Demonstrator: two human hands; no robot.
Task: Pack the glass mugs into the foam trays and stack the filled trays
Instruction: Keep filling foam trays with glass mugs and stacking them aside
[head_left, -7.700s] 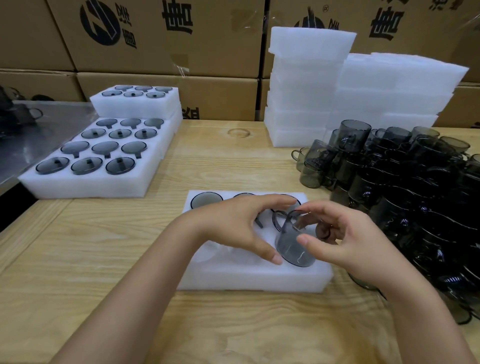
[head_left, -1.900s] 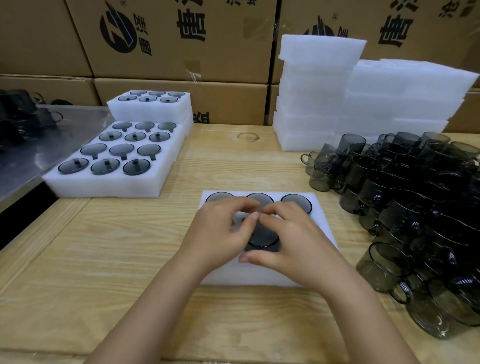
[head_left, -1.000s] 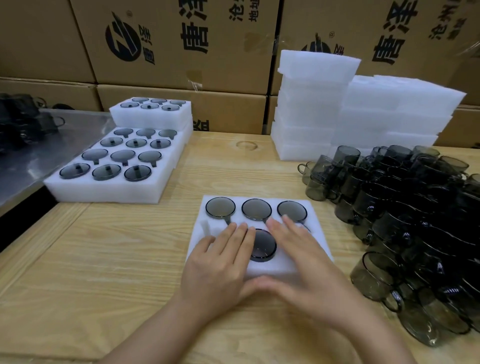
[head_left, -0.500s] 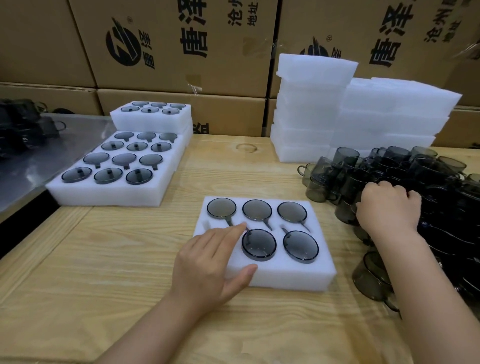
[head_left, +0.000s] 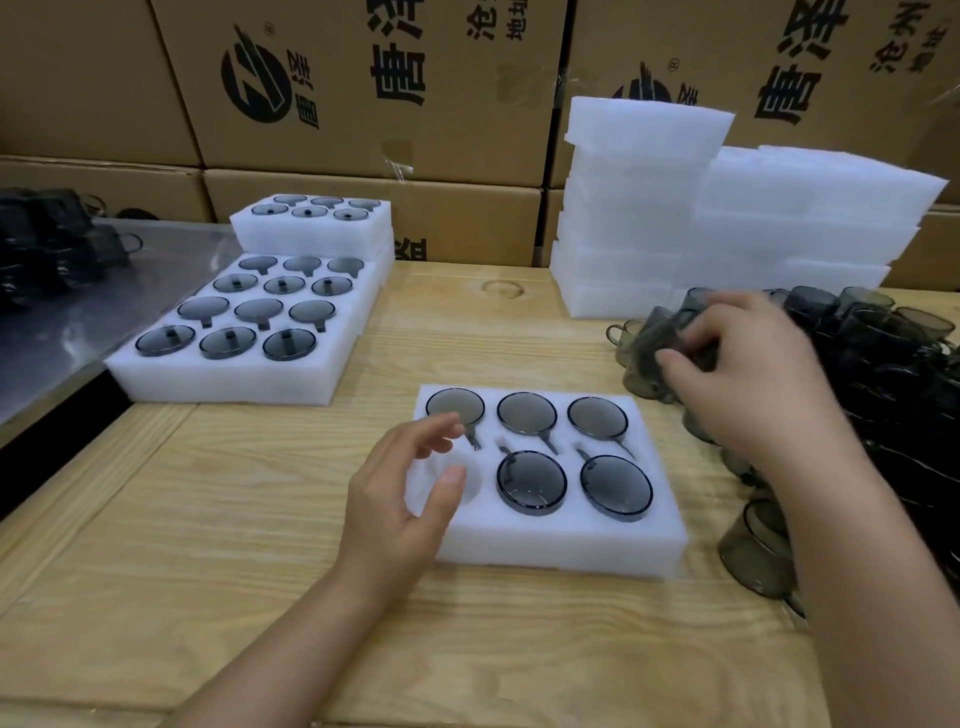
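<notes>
A white foam tray lies in the middle of the wooden table. Five packed mugs sit in it bottom up, and only the pocket at its 7 o'clock corner is unfilled. The left hand hovers over that corner with its fingers loosely spread and holds nothing; the thumb tip lies over the pocket's edge. At 3 o'clock from the tray is a heap of smoky loose mugs. At the heap's near edge the right hand has thumb and fingers curled round a glass mug; hand and mug are blurred, so I cannot tell whether the mug is lifted clear. At 10 o'clock stand the filled trays, two side by side with more stacked behind. At 1 o'clock rise two piles of blank foam, backed by printed cardboard boxes.
</notes>
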